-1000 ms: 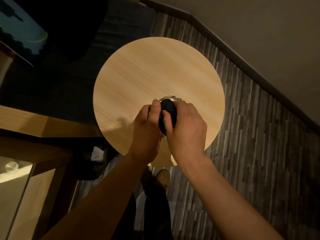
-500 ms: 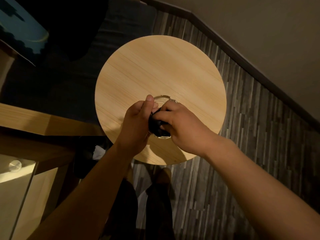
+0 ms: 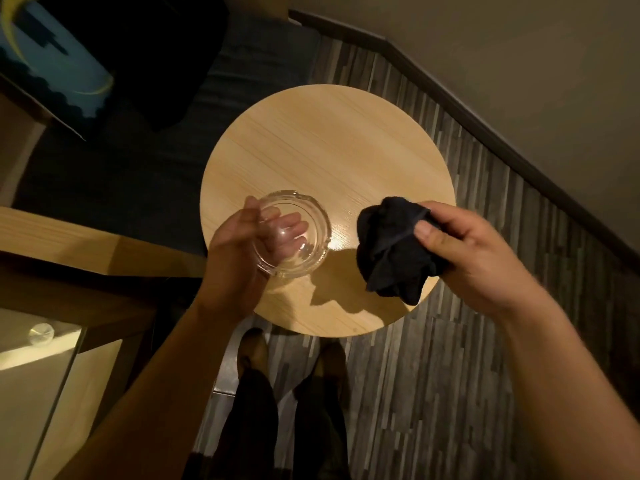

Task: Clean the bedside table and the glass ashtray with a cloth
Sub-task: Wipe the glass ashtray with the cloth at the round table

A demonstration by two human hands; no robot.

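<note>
Two hands are seen above the round wooden table (image 3: 322,143), set well apart from each other. The ashtray (image 3: 290,233) is cupped from beneath by the left hand (image 3: 235,247): the thumb is laid against the near-left rim, and the other fingers (image 3: 289,225), loosely curved, are seen through the clear glass base. The ashtray is held over the table's left part, and whether it is lifted clear of the wood cannot be told. The cloth (image 3: 394,249), dark and bunched, is gripped by the right hand (image 3: 474,258), with the thumb pressed on its top and the fingers closed behind it. The cloth is held over the table's right edge, apart from the ashtray. Shadows are cast on the wood below both hands.
</note>
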